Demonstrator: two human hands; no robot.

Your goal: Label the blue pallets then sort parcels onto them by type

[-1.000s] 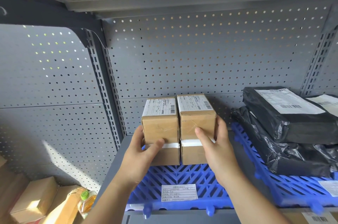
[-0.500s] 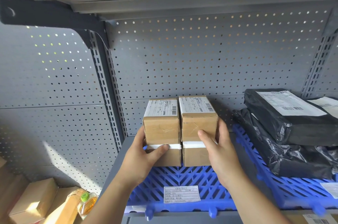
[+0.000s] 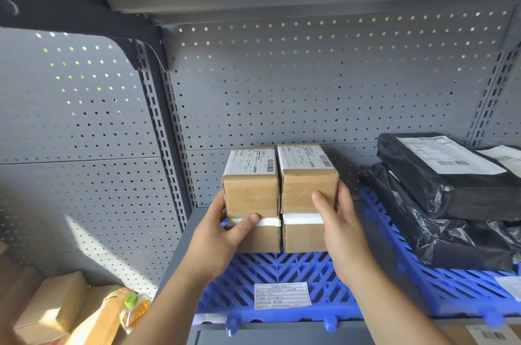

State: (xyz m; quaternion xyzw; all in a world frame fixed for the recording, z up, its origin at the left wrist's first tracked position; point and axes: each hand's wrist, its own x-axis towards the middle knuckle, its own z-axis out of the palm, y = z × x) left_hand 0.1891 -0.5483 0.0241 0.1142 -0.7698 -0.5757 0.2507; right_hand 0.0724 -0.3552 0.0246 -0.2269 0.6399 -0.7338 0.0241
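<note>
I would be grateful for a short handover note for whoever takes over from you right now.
Left hand: grips the left side of the cardboard boxes, thumb on the front.
Right hand: grips their right side, thumb on the front.
Things: four boxes, two stacks of two, at the back of the left blue pallet, which carries a paper label. Black bagged parcels lie on the right blue pallet.
Done: both parcel types sit on separate pallets.
To do: let go of the stack; loose cartons lower left may need sorting, cannot tell.
</note>
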